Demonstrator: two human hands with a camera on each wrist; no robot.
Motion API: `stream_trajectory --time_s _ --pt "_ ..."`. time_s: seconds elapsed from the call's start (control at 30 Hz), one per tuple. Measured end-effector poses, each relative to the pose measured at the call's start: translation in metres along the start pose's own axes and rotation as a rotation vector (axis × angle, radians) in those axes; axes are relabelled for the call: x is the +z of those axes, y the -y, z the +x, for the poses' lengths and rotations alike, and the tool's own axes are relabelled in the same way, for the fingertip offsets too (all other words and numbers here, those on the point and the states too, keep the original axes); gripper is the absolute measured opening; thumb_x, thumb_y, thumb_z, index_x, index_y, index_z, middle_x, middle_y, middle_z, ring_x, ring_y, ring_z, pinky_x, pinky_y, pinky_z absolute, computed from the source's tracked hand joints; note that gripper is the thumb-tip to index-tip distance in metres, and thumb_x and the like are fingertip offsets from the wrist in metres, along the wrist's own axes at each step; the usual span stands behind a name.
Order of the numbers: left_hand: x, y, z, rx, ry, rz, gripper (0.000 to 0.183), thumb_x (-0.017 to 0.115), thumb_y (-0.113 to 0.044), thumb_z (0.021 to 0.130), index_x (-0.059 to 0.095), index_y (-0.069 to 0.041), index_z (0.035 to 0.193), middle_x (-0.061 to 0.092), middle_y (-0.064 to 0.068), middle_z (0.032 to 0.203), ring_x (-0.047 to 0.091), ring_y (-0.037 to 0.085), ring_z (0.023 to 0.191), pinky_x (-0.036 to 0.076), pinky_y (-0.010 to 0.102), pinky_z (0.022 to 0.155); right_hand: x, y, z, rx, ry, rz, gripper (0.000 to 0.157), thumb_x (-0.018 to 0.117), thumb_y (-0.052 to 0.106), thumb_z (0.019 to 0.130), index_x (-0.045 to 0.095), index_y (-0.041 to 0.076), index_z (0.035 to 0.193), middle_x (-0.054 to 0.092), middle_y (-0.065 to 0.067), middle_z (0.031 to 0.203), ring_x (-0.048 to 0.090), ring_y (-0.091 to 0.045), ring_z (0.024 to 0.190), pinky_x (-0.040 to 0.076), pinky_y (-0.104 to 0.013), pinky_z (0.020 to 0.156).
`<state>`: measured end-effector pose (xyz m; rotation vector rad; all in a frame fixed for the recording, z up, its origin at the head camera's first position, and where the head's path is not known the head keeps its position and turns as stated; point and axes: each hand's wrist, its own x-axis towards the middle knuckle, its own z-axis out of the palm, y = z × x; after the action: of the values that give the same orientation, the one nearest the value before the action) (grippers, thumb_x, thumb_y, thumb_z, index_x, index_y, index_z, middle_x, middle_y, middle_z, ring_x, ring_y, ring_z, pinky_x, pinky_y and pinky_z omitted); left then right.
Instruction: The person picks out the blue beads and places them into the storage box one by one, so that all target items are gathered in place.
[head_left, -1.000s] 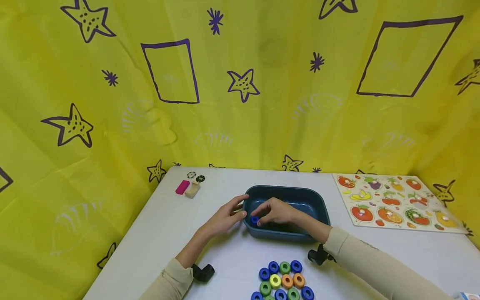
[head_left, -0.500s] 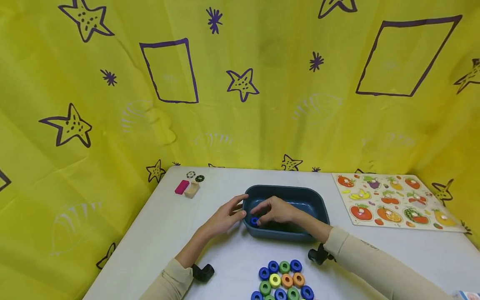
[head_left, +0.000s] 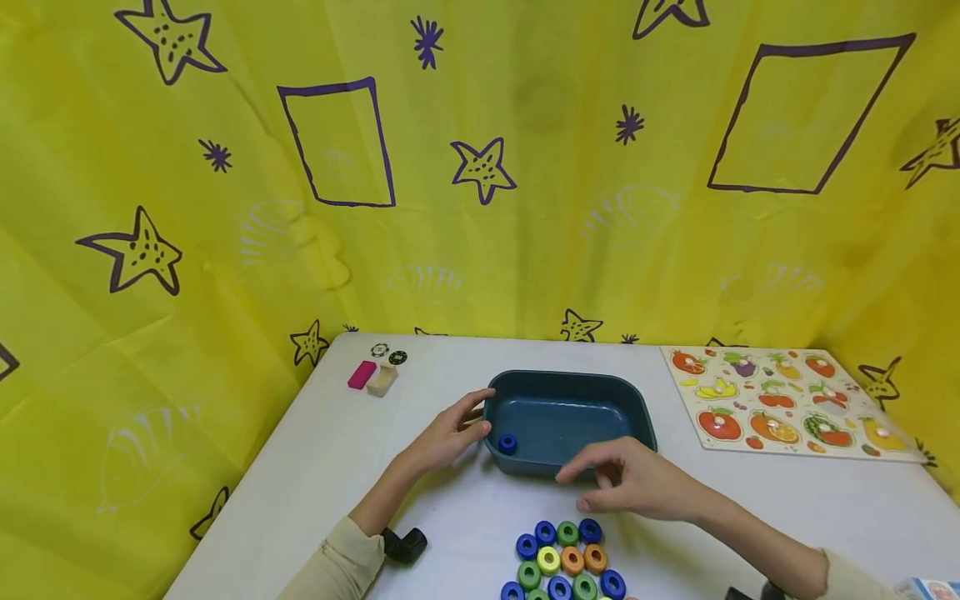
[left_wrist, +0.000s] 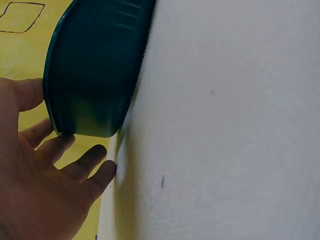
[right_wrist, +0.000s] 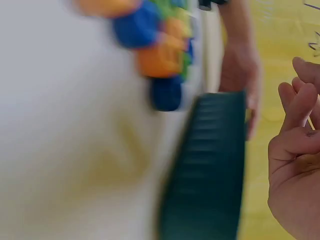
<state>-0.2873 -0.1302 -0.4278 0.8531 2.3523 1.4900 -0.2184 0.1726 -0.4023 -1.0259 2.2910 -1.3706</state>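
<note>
A single blue ring (head_left: pixel 507 443) lies inside the dark teal tub (head_left: pixel 570 469), in its front left corner. My left hand (head_left: pixel 448 432) rests against the tub's left end, the thumb and fingertips touching its rim and wall with the fingers spread. In the left wrist view that hand (left_wrist: pixel 55 170) reaches round the end of the tub (left_wrist: pixel 95 75). My right hand (head_left: pixel 637 482) hovers in front of the tub, holding nothing, its thumb and index finger apart. Below it on the table several blue, green, yellow and orange rings (head_left: pixel 572 560) sit in a close cluster.
A fruit puzzle board (head_left: pixel 795 404) lies at the back right. A pink block (head_left: pixel 362 374), a cream-coloured block (head_left: pixel 382 380) and two round chips (head_left: pixel 397 357) are at the back left. A patterned yellow curtain (head_left: pixel 525 250) stands behind the white table (head_left: pixel 360 467).
My right hand has let go of the blue ring inside the tub and has moved out, to the right and toward me. The left hand stays at the tub's end.
</note>
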Motion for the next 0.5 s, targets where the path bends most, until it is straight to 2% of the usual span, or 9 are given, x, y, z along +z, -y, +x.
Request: stream_trajectory --time_s 0.13,0.2,0.37,0.5 --pt "0.0 0.001 0.0 -0.007 -0.006 0.014 0.053 0.051 -0.018 0.097 0.03 -0.01 0.145 0.026 0.013 0.149 0.034 0.038 0.129 0.036 0.047 0.099 0.01 -0.017 -0.023 0.079 -0.001 0.048 0.028 0.07 0.016 0.084 0.068 0.014 0.111 0.065 -0.009 0.101 0.049 -0.01 0.059 0.04 -0.021 0.051" --pt "0.001 0.008 0.003 -0.011 -0.014 0.019 0.053 0.051 -0.018 0.097 0.03 -0.011 0.145 0.026 0.012 0.149 0.035 0.037 0.129 0.036 0.048 0.099 0.013 -0.026 -0.029 0.118 -0.004 0.064 0.029 0.069 0.016 0.084 0.067 0.012 0.112 0.065 -0.009 0.104 0.053 -0.013 0.065 0.045 -0.022 0.056" --pt "0.005 0.034 0.011 -0.01 -0.028 0.026 0.053 0.05 -0.021 0.097 0.03 -0.018 0.146 0.026 0.004 0.15 0.036 0.032 0.129 0.036 0.047 0.099 0.018 -0.041 -0.039 0.204 -0.02 0.069 0.03 0.071 0.021 0.082 0.068 0.013 0.111 0.066 -0.004 0.104 0.056 -0.014 0.07 0.049 -0.025 0.06" --pt "0.006 0.039 0.012 -0.011 -0.042 0.04 0.052 0.05 -0.024 0.097 0.031 -0.022 0.145 0.027 0.001 0.149 0.038 0.029 0.128 0.037 0.044 0.098 0.022 -0.05 -0.042 0.214 -0.017 0.073 0.031 0.073 0.022 0.081 0.068 0.016 0.111 0.066 0.0 0.102 0.056 -0.011 0.067 0.048 -0.024 0.057"
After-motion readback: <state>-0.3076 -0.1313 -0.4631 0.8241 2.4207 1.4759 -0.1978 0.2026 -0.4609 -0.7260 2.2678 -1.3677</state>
